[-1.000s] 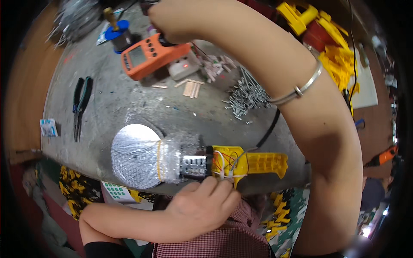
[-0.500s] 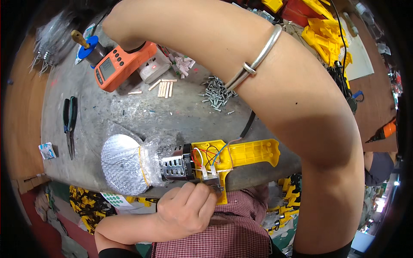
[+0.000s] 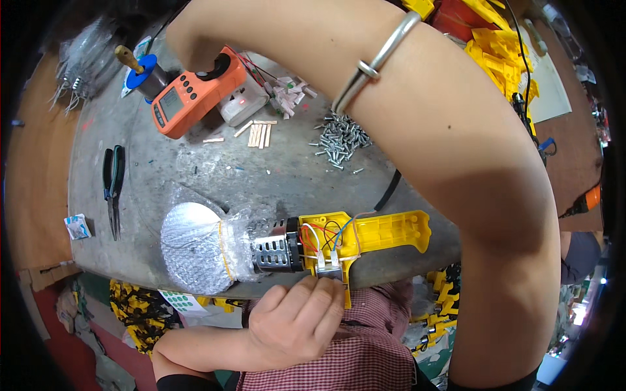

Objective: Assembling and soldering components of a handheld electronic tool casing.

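Grey and scuffed, the bench top (image 3: 274,189) spreads out beyond my fingers. At its near edge my left hand (image 3: 298,320) has its fingers curled in, pinched narrow on a small metal box (image 3: 330,270); my thumb is hidden. Just past the fingertips, that box sits at the near side of an open yellow housing (image 3: 394,229), whose ribbed handle points off to the right of my grip. Red, white, black and blue wires (image 3: 319,236) loop through its hollow, ahead of my knuckles. Ahead and to the left of my hand, a slotted silvery cylinder (image 3: 277,251) joins the housing, its left end swathed in bubble wrap (image 3: 195,260). On the far right of the grip, a black cord (image 3: 389,192) slants away.

Well beyond my fingers lie a heap of screws (image 3: 340,140), then pale strips (image 3: 261,135) to their left, then an orange meter (image 3: 195,94) beside a white block (image 3: 244,101). Pliers (image 3: 113,192) lie well out to my left hand's left, near a small packet (image 3: 77,227). My right arm (image 3: 417,85), wearing a silvery bangle (image 3: 378,62), arches across the top; my right hand is out of sight, so I cannot tell what it grips.
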Tool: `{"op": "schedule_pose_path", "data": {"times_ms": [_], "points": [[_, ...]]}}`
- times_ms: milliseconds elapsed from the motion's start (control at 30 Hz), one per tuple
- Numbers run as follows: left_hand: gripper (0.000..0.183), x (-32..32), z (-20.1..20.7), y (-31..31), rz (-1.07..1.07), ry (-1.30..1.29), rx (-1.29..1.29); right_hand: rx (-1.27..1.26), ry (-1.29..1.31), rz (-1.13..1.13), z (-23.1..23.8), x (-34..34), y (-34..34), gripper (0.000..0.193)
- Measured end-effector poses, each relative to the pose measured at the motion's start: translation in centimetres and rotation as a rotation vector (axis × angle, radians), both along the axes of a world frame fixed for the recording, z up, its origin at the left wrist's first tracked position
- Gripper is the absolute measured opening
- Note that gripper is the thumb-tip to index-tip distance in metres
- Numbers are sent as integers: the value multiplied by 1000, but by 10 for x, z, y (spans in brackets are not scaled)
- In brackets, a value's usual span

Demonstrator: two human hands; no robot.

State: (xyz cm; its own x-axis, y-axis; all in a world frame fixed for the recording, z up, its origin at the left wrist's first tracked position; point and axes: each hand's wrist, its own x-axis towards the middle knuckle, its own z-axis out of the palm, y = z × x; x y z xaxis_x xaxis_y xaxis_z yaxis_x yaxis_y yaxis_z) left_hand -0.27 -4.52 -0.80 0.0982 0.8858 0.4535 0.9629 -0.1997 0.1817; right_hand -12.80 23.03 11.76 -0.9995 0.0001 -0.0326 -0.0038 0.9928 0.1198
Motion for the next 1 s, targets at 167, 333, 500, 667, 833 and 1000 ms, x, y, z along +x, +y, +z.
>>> {"op": "schedule_pose_path", "data": {"times_ms": [167, 333, 500, 667, 833, 1000], "points": [[20, 1, -7, 0, -24, -329, 45, -7, -4, -21, 21, 25, 14, 30], [23, -6, -15, -4, -61, -482, 39, -98, 76, -71, 35, 45, 6, 37], [24, -12, -11, 0, -54, -498, -24, 192, 470, -340, 7, 165, 25, 42], [27, -3, -16, -3, -63, -333, 88, -31, 308, -633, -67, 286, 105, 39], [25, 4, -12, 5, -78, -377, 37, 128, 319, -628, -107, 348, 44, 43], [32, 3, -7, -10, 31, -381, -77, -319, 435, -482, -111, 342, -37, 39]]}}
